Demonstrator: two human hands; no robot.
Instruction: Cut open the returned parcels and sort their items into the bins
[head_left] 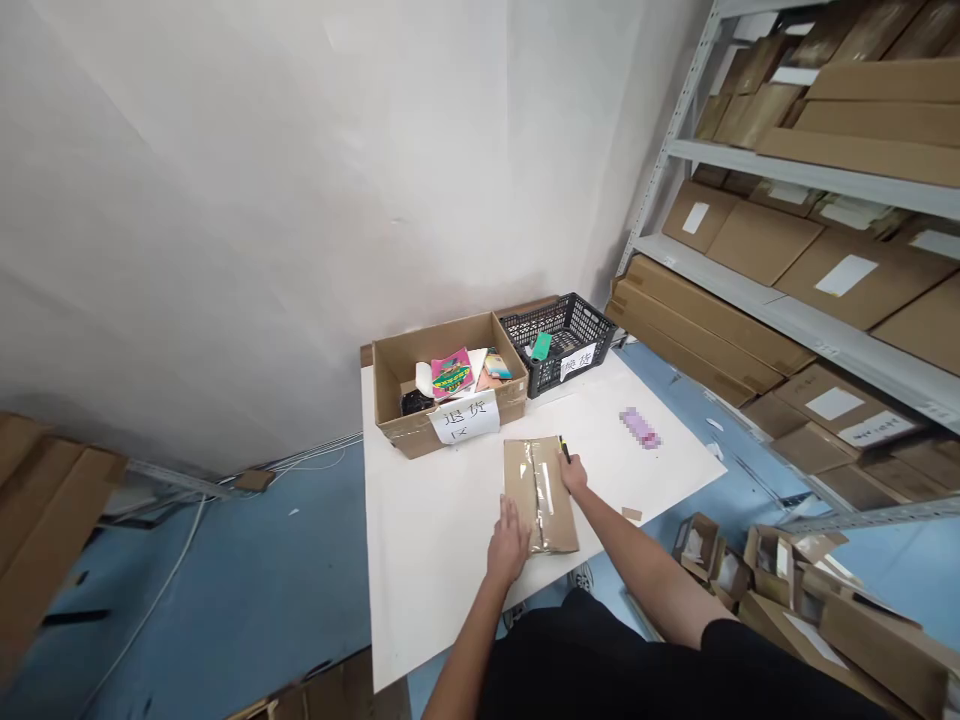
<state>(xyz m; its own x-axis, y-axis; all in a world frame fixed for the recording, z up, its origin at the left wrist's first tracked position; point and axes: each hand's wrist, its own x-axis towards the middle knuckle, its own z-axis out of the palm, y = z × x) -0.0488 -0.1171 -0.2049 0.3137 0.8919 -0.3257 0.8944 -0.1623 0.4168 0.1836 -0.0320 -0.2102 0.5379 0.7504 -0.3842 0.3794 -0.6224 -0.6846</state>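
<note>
A flat brown cardboard parcel [538, 492] sealed with clear tape lies on the white table [435, 560]. My left hand [508, 545] rests flat on its near left corner, fingers stretched out. My right hand [573, 472] sits at the parcel's far right edge, closed round a small dark tool with a yellow-green tip [564, 448] that touches the parcel.
An open cardboard box [447, 384] with colourful items and a paper label stands at the table's far edge, beside a black plastic basket [559, 340]. A pink item [640, 427] lies to the right. Shelves of cardboard boxes [810, 200] line the right wall; small boxes [787, 570] litter the blue floor.
</note>
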